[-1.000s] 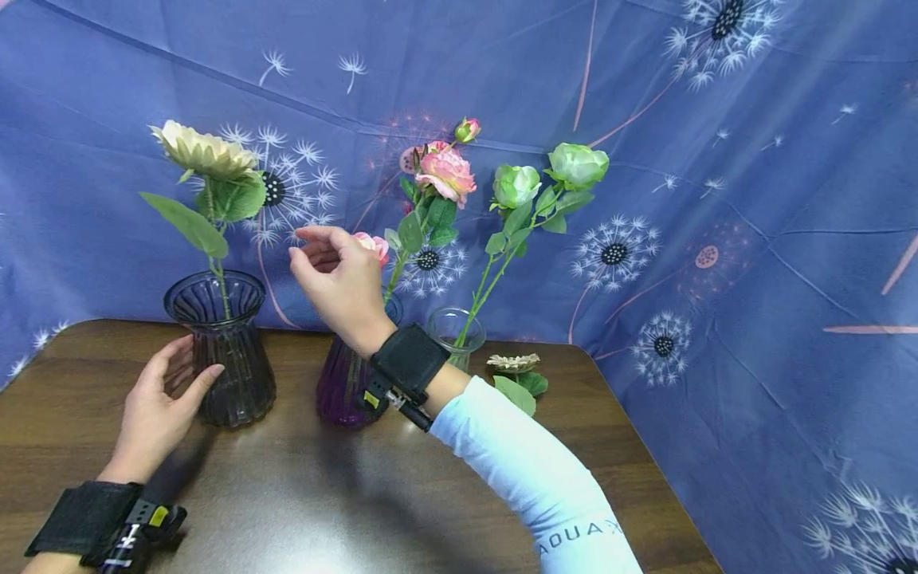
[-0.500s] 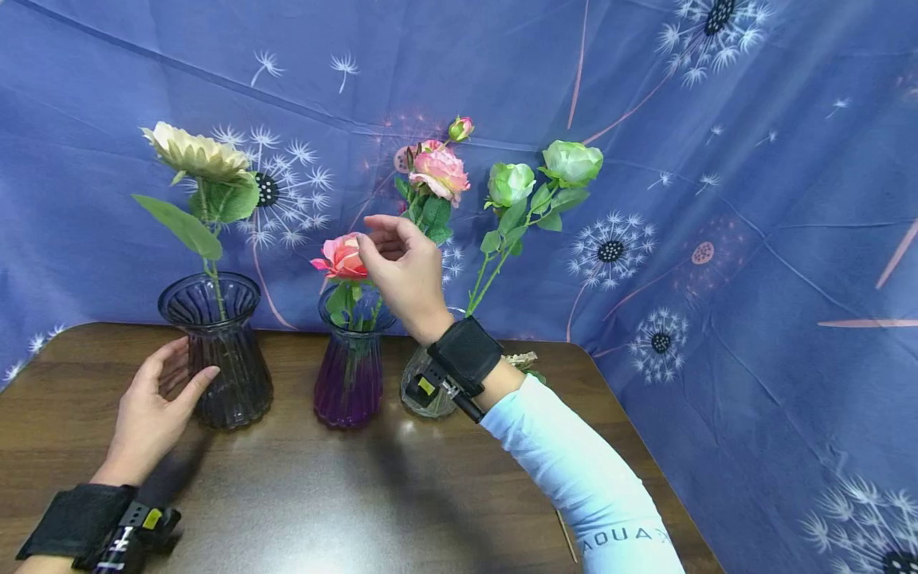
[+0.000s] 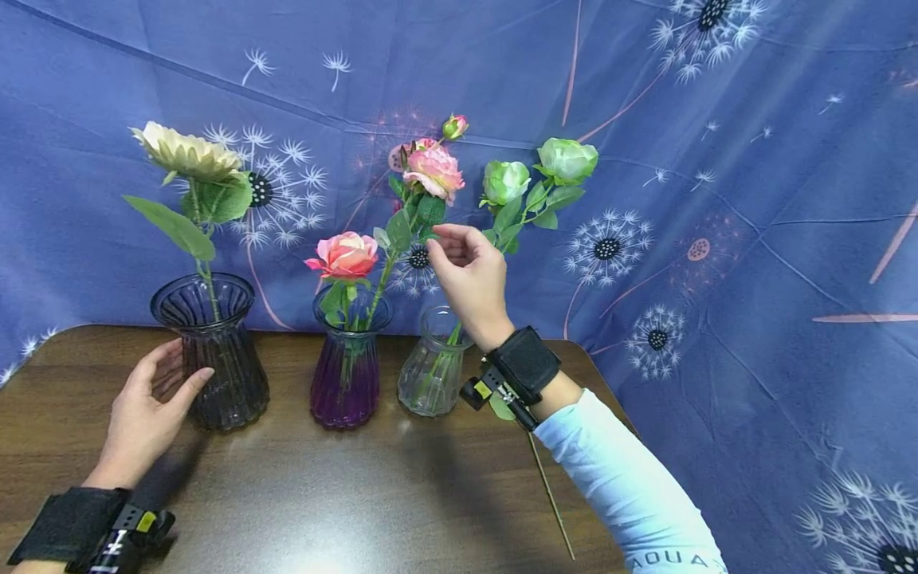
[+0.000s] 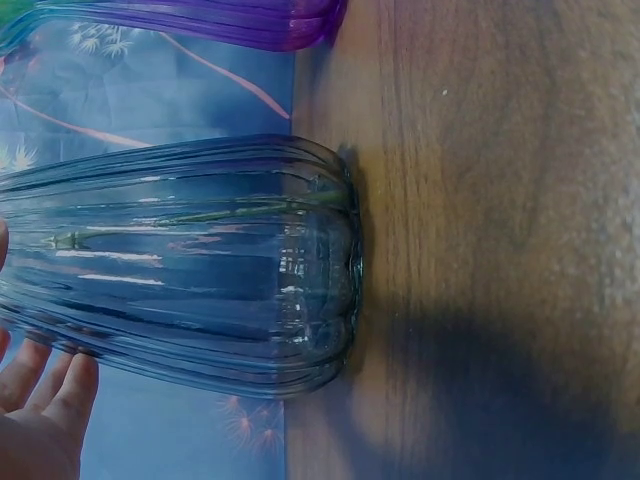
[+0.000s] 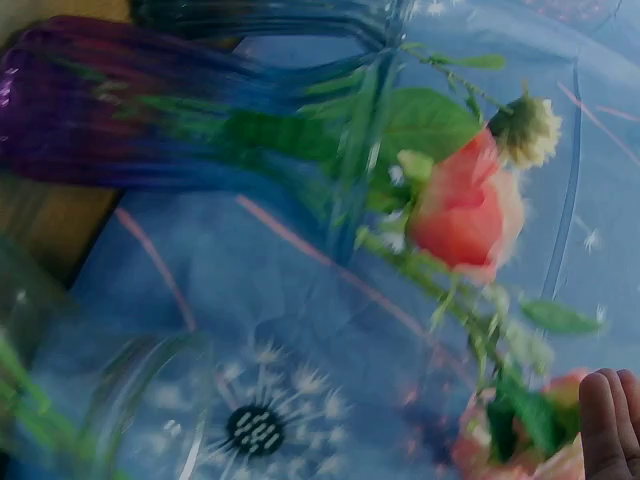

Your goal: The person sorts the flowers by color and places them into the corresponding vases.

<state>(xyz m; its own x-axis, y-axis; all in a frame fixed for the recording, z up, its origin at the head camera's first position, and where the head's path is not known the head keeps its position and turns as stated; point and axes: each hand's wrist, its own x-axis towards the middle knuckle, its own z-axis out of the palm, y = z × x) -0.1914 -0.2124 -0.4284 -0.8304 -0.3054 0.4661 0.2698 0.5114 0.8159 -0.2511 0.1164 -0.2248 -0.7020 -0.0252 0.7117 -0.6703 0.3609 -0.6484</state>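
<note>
A dark grey ribbed glass vase [image 3: 224,383] stands at the left with a cream flower [image 3: 188,151] upright in it. My left hand [image 3: 143,410] holds its left side, thumb across the front and fingers curved behind. In the left wrist view, fingertips [image 4: 75,385] meet the glass [image 4: 200,270]. My right hand [image 3: 473,279] is in the air above the clear vase [image 3: 429,381], fingers loosely bent and holding nothing. Beside it is a pink peony stem [image 3: 433,171], which leans from the purple vase [image 3: 346,383]; a coral rose [image 3: 347,255] stands in that vase too.
Two green-white blooms [image 3: 505,182] rise from the clear vase. Another flower lies on the wooden table [image 3: 387,494]; its stem [image 3: 551,494] points towards the front, its head hidden behind the right arm. A blue dandelion-print cloth [image 3: 717,263] hangs behind.
My right hand has travelled right, from near the cream flower past the coral rose to above the clear vase. The left hand stays at the grey vase.
</note>
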